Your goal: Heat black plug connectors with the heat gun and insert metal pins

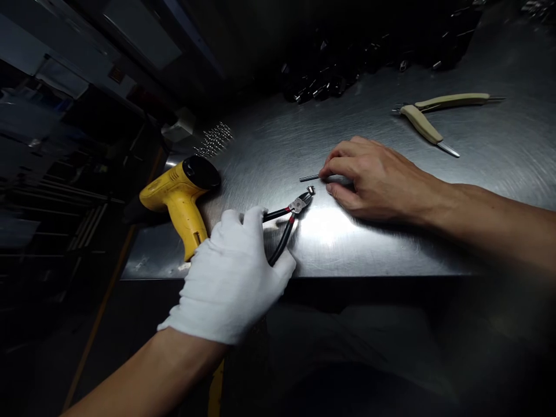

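My left hand (pixel 234 272), in a white glove, is wrapped round the black handles of a pair of pliers (pixel 297 205) with red marks. At the pliers' jaws is a small shiny metal piece (pixel 311 190). My bare right hand (pixel 369 176) rests low over the metal table, its fingers pinching a thin dark rod (pixel 309 178). The rod's free end points left, just above the small metal piece and apart from it.
A yellow power tool (pixel 180 200) lies on the metal table (pixel 264 145) at the left. Behind it are small metal parts (pixel 215 139) and a pale box (pixel 180 125). Pliers with cream handles (pixel 452 101) lie at the right. Dark parts (pixel 334 75) are heaped at the back.
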A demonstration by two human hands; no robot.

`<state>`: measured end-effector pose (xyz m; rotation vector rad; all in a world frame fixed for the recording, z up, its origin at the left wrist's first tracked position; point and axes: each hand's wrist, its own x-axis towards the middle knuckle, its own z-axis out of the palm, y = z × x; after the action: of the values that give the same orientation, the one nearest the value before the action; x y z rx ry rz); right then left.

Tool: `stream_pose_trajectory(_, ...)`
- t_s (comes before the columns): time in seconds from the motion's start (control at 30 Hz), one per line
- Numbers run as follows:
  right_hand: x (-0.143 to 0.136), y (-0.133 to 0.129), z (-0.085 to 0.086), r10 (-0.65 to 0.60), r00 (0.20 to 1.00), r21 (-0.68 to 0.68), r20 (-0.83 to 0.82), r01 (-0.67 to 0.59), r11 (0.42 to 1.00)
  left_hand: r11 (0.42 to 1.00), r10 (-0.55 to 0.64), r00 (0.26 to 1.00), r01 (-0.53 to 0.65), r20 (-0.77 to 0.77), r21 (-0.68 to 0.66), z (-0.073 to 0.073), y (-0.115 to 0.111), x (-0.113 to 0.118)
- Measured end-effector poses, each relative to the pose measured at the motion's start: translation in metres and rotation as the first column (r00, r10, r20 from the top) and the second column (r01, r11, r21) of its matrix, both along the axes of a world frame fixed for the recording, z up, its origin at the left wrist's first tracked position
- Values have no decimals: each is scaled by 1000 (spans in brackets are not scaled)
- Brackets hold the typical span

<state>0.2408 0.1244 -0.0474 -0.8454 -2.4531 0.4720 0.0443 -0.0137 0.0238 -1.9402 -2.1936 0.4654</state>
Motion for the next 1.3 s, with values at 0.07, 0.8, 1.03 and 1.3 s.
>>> stream_pose_trajectory(0.07,0,0,0,1,1000,0,-1,-1,1000,1000,21,1000,-21,-6,-2,0,1,3)
stream_pose_trajectory(0.8,-6,-2,0,55,998,-26,14,-54,998,999,38,994,-38,-99,-2,3,7,12)
stream_pose_trajectory(1.03,-7,-4,-1,60,998,-24,-14,-60,998,1000,21,992,-23,-121,-13,2,9,13)
stream_pose_trajectory(1.3,-10,-5,-3,77,996,-37,-37,-78,996,1000,-8,997,6,-78,-16,-12,15,8)
